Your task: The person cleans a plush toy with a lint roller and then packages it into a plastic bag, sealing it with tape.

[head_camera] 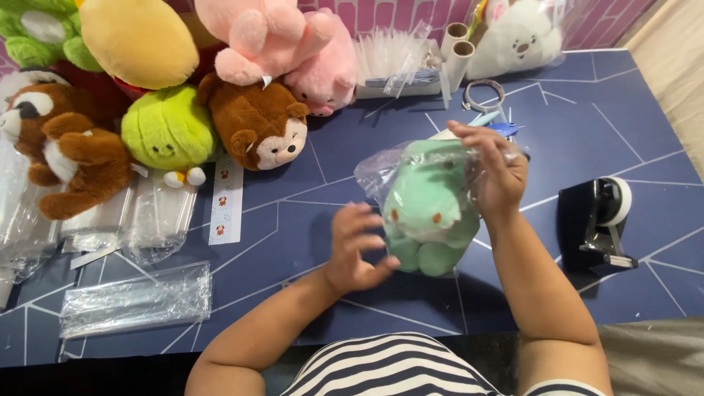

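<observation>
Green plush (pixel 429 213) in clear bag (pixel 381 170): right hand (pixel 499 172) pinches it, left hand (pixel 356 249) spread.

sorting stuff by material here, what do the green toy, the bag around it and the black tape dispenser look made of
Green plush toy: soft fabric, matte and fuzzy, with rounded stuffed limbs.
Clear bag: thin plastic film, likely cellophane or poly; see-through, glossy, creased. The right hand grips its top and the left hand is at its lower side.
Tape dispenser: seems hard moulded plastic, with a smooth black sheen; any inner weight is hidden.
</observation>
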